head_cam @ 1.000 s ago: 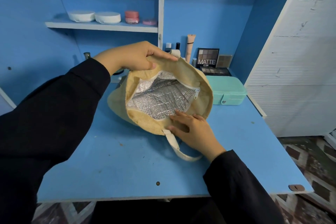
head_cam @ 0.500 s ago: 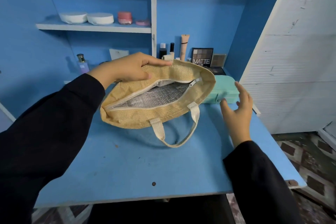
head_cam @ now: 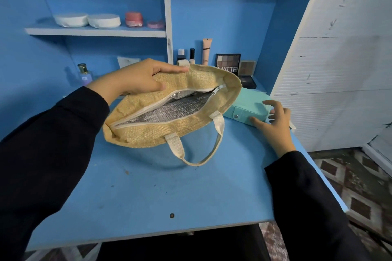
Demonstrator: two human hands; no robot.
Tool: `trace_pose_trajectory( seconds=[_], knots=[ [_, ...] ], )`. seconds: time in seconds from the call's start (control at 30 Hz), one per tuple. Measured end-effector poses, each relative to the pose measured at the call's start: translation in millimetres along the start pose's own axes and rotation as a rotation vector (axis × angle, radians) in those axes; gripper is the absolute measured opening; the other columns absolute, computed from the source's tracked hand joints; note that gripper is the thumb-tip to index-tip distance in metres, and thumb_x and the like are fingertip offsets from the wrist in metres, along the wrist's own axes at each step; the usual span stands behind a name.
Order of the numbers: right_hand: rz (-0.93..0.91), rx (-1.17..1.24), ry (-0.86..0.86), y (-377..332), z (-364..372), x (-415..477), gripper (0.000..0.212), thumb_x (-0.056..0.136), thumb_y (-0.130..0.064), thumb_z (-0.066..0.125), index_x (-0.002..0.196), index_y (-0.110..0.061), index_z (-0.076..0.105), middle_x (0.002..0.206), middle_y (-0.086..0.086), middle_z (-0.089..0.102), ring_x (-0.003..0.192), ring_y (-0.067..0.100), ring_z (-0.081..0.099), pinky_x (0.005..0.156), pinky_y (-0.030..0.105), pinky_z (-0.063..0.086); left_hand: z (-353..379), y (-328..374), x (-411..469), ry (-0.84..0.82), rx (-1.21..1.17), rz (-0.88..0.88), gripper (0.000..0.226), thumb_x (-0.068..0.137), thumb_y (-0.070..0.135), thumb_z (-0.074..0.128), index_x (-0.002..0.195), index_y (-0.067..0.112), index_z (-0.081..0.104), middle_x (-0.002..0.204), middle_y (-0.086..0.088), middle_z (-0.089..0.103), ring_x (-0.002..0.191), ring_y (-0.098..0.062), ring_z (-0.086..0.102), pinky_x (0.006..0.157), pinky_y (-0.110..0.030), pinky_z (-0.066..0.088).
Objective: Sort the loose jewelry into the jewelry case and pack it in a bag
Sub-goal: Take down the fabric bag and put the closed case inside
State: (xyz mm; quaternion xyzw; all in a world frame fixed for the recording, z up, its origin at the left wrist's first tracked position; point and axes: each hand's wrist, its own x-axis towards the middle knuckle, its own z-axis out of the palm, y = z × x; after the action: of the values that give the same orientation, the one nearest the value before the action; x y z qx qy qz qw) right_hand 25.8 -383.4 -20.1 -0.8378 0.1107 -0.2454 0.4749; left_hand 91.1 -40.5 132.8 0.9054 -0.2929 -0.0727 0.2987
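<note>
Head view, and the bag (head_cam: 169, 133) sits mid-desk (head_cam: 148, 193), mouth unzipped and gaping, silver lining showing, one handle looping off its near side. The left grip (head_cam: 135, 79) has the bag's far rim, thumb inside the opening and fingers laid along the outside, pinching it and lifting that edge up. Just right of the bag lies the teal case (head_cam: 248, 101), lid down and snap facing us, its left end hidden behind the bag's right tip. The right grip (head_cam: 273, 121) is at the case's end farthest from the bag, wide open with fingers spread: thumb tip on the front wall, fingers arched above the lid, and whether they touch it is hard to tell. Behind the bag stand a palette (head_cam: 228, 62) and a tube (head_cam: 206, 51); off its far left, a perfume bottle (head_cam: 83, 73).
</note>
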Motion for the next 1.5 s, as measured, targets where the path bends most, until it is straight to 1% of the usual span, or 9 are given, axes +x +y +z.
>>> trace_pose_trajectory(
  seconds=[0.13,0.2,0.47,0.63,0.77,1.0,1.2,1.37,1.5],
  knots=[
    [0.054,-0.019,-0.148,0.5,-10.7,9.8,0.078,0.075,-0.031,0.082,0.140,-0.040,0.039,0.140,0.001,0.029,0.129,0.016,0.034,0.110,0.029,0.028,-0.8,-0.5,0.3,-0.005,0.001,0.001,0.073,0.091,-0.004,0.058,0.130,0.057,0.048,0.142,0.030,0.043,0.135,0.007,0.034,0.112,-0.020,0.022],
    [0.018,-0.072,-0.226,1.8,-12.1,16.6,0.084,0.075,-0.032,0.082,0.145,-0.035,0.035,0.148,-0.002,0.031,0.136,0.014,0.032,0.113,0.029,0.026,-0.8,-1.2,0.4,-0.006,-0.001,-0.001,0.072,0.091,-0.003,0.058,0.130,0.056,0.048,0.141,0.031,0.043,0.135,0.007,0.034,0.112,-0.020,0.021],
    [-0.073,-0.150,-0.121,4.9,-4.0,7.7,0.074,0.064,-0.045,0.087,0.124,-0.039,0.044,0.121,0.006,0.034,0.114,0.016,0.034,0.098,0.024,0.032,-3.7,-0.5,3.2,0.000,0.012,-0.009,0.073,0.091,-0.002,0.060,0.130,0.058,0.049,0.143,0.028,0.043,0.136,0.006,0.034,0.115,-0.024,0.022],
    [-0.075,-0.101,-0.180,3.7,-5.1,9.2,0.071,0.070,-0.039,0.084,0.130,-0.039,0.046,0.128,0.003,0.037,0.114,0.014,0.039,0.096,0.022,0.031,-1.1,-0.1,3.1,-0.006,-0.006,-0.001,0.072,0.090,-0.003,0.060,0.129,0.057,0.049,0.143,0.027,0.044,0.137,0.005,0.034,0.116,-0.025,0.020],
    [-0.112,-0.043,-0.075,2.2,-7.2,7.0,0.066,0.065,-0.039,0.087,0.122,-0.038,0.055,0.128,-0.003,0.046,0.115,0.009,0.044,0.092,0.019,0.036,0.9,0.0,3.0,-0.010,-0.013,0.006,0.072,0.091,-0.004,0.060,0.129,0.057,0.049,0.142,0.028,0.045,0.135,0.007,0.034,0.112,-0.020,0.021],
    [-0.141,-0.006,0.139,-5.4,-20.3,-5.9,0.063,0.058,-0.055,0.082,0.114,-0.038,0.059,0.123,-0.008,0.055,0.116,0.007,0.049,0.099,0.035,0.045,9.4,-1.4,3.9,-0.019,-0.034,0.014,0.072,0.090,-0.005,0.059,0.128,0.056,0.050,0.142,0.026,0.046,0.135,0.007,0.035,0.112,-0.019,0.022],
    [-0.133,0.041,0.321,-12.4,-33.1,-23.2,0.060,0.061,-0.048,0.084,0.114,-0.034,0.061,0.122,-0.007,0.057,0.111,0.005,0.052,0.090,0.014,0.041,11.3,2.1,4.1,-0.019,-0.028,0.016,0.074,0.089,-0.007,0.058,0.125,0.058,0.049,0.142,0.025,0.045,0.135,0.005,0.035,0.110,-0.018,0.022],
    [-0.158,0.178,0.414,-18.8,-44.8,-32.6,0.057,0.063,-0.045,0.082,0.114,-0.032,0.061,0.118,-0.010,0.061,0.112,0.012,0.056,0.097,0.039,0.047,16.1,9.9,6.1,-0.003,-0.038,-0.002,0.075,0.089,-0.007,0.057,0.129,0.056,0.049,0.144,0.023,0.044,0.134,0.003,0.035,0.107,-0.019,0.025],
    [-0.220,0.236,0.437,-24.5,-55.2,-38.5,0.055,0.066,-0.037,0.085,0.115,-0.033,0.060,0.121,-0.011,0.059,0.114,0.017,0.056,0.097,0.047,0.047,23.0,16.4,9.7,0.038,-0.052,-0.013,0.074,0.089,-0.011,0.054,0.137,0.045,0.048,0.146,0.020,0.043,0.131,0.004,0.035,0.104,-0.018,0.026]
  ],
)
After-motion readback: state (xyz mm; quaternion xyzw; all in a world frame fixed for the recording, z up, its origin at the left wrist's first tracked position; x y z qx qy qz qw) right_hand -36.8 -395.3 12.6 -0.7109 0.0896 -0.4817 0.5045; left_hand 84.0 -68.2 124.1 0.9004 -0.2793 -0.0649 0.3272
